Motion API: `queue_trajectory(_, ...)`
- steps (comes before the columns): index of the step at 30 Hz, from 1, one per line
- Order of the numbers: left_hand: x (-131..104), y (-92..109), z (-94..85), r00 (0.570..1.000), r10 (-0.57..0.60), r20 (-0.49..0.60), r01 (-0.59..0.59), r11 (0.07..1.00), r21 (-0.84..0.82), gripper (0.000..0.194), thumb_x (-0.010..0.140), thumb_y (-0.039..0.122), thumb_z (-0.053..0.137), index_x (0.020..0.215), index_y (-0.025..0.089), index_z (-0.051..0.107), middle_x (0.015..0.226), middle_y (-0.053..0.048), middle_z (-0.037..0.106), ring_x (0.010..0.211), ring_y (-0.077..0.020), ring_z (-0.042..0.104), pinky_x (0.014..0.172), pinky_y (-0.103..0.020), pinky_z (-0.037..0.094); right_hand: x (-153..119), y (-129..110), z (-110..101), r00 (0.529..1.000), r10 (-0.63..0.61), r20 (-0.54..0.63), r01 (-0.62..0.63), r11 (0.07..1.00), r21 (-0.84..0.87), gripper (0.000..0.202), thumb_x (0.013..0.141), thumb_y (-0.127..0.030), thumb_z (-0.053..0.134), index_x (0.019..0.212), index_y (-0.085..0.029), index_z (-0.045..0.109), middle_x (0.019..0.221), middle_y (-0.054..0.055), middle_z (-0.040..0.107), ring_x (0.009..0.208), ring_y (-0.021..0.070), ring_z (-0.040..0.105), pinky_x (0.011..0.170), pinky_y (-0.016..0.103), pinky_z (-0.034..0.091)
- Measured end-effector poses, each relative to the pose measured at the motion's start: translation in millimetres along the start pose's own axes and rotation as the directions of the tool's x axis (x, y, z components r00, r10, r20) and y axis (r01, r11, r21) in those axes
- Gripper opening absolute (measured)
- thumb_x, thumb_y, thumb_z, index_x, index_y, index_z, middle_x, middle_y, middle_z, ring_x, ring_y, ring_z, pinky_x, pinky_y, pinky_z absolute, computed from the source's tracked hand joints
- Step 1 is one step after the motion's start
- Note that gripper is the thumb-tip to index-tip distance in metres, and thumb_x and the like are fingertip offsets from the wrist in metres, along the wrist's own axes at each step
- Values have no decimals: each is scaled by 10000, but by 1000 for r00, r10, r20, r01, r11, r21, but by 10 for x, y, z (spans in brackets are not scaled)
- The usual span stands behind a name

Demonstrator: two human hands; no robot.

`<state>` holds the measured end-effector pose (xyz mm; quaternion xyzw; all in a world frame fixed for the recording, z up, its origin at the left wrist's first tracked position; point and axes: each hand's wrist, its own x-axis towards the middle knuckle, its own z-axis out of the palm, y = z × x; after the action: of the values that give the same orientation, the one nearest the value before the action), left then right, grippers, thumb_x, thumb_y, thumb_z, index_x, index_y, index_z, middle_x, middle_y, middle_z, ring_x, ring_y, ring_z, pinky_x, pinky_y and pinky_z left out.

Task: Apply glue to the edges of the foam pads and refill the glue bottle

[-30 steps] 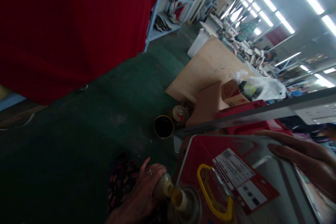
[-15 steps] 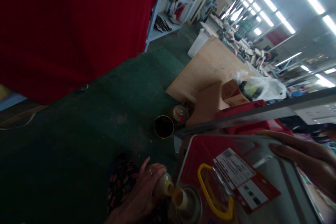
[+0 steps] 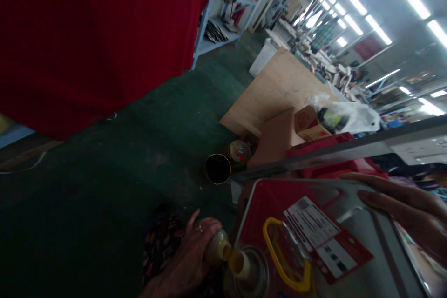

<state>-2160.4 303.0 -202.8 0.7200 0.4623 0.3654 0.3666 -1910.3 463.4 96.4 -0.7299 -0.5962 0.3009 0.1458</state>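
My left hand (image 3: 190,256), a ring on one finger, is closed around a small clear plastic bottle (image 3: 216,247) at the lower middle. The bottle's neck meets the pale yellowish spout (image 3: 239,263) of a large metal can (image 3: 335,209). That can is tilted, with a red and silver face, a white printed label and a yellow carrying handle (image 3: 288,260). Along the can's upper right edge my right hand (image 3: 412,209) grips it, fingers stretched over the face. Whether liquid is flowing between spout and bottle, I cannot make out.
On the green floor (image 3: 157,125) stand a dark open bucket (image 3: 218,169) and a lidded tin (image 3: 240,152). Cardboard boxes (image 3: 275,135), a wooden board (image 3: 275,88) and a metal rail (image 3: 335,149) lie beyond the can. A red cloth (image 3: 98,37) covers shelving at left.
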Motion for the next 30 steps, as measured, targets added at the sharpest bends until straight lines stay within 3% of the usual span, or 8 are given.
queue_trajectory(13, -2, 0, 0, 1000, -14, -3, 14, 1000, 2, 547, 767, 196, 553, 1256, 258, 316, 1236, -60, 582, 1189, -236, 507, 1112, -573, 116, -15, -9, -6, 999, -40, -26, 40, 999, -18, 474, 487, -543, 792, 880, -280, 761, 884, 34, 756, 781, 256, 697, 606, 178, 571)
queue_trajectory(20, -12, 8, -5, 1000, -5, -17, 6, 1000, 7, 516, 782, 232, 546, 1254, 241, 338, 1221, -83, 591, 1178, -246, 518, 1114, -568, 134, 5, 94, -46, 998, -51, 48, 50, 999, 12, 468, 594, -515, 756, 998, -281, 720, 1052, 36, 721, 974, 291, 657, 711, 212, 573)
queue_trajectory(25, -32, -5, 13, 1000, -9, 3, 9, 1000, -8, 563, 748, 171, 550, 1266, 242, 339, 1237, -84, 583, 1192, -241, 507, 1120, -567, 121, 16, 104, -54, 998, -50, 45, 50, 999, 7, 473, 594, -513, 759, 1006, -284, 714, 1069, 26, 714, 1031, 294, 632, 724, 194, 565)
queue_trajectory(30, -21, -2, 28, 999, -10, -48, 10, 1000, -8, 526, 762, 175, 536, 1252, 238, 356, 1217, -86, 601, 1169, -246, 528, 1109, -576, 143, 25, 128, -71, 996, -25, 80, 25, 1000, -2, 487, 624, -504, 747, 1059, -294, 685, 1136, 10, 688, 1097, 311, 593, 764, 225, 566)
